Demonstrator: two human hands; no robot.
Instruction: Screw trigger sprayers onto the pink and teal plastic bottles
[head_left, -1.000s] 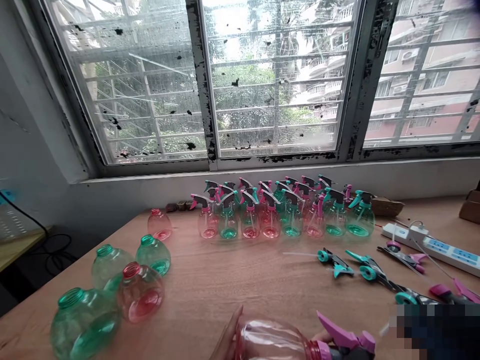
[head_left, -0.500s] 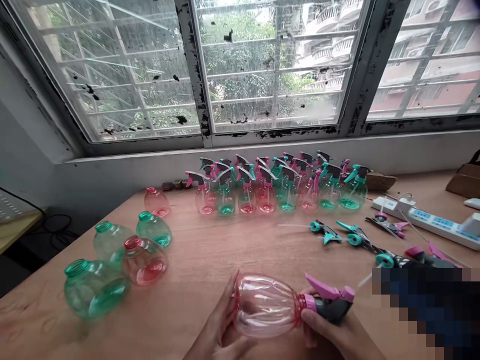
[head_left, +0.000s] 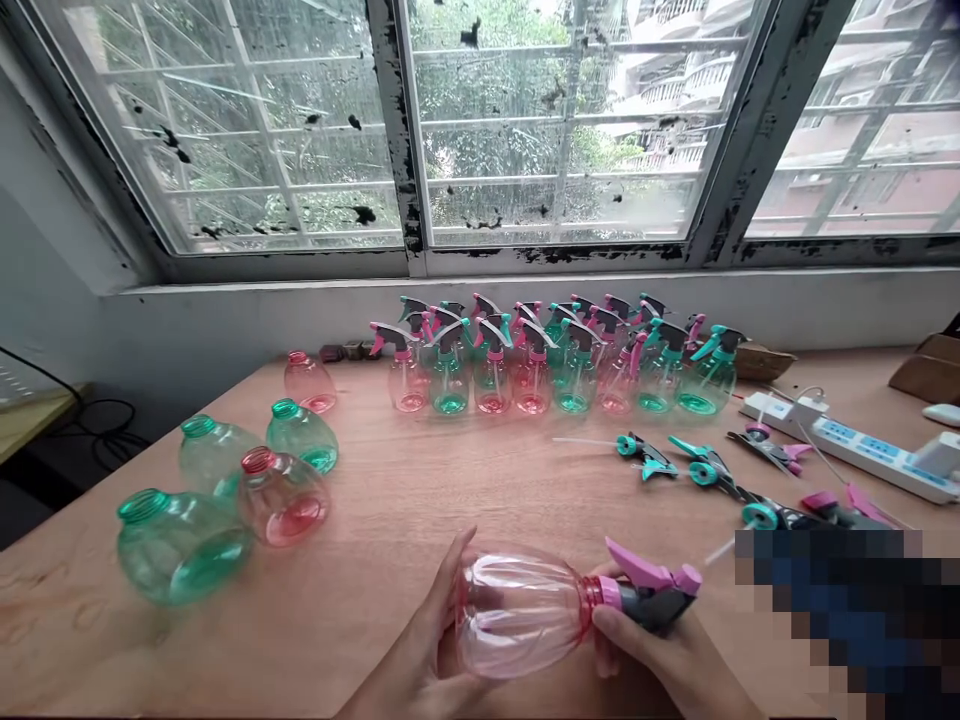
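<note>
A clear pink spray bottle [head_left: 517,610] lies sideways between my hands, its base to the left. Around its base end curves my left hand [head_left: 431,640], supporting it from the left and below. My right hand [head_left: 652,645] grips the neck, where the pink collar of the black-and-pink spray head [head_left: 652,590] meets the bottle. The head sits on the bottle's mouth, its pink trigger pointing up. To the left lie open bottles without heads, among them a green bottle [head_left: 184,550] and a pink bottle [head_left: 283,500].
Several assembled spray bottles [head_left: 532,375] stand in rows by the wall. Loose spray heads [head_left: 709,470] with tubes lie to the right, beside a white power strip [head_left: 862,445]. A blurred-out dark patch covers the lower right corner. A window [head_left: 562,120] is behind the table.
The view has tilted and shifted slightly. My hands still hold the bottle, which has moved a little left in the picture, its spray head still in the neck.
</note>
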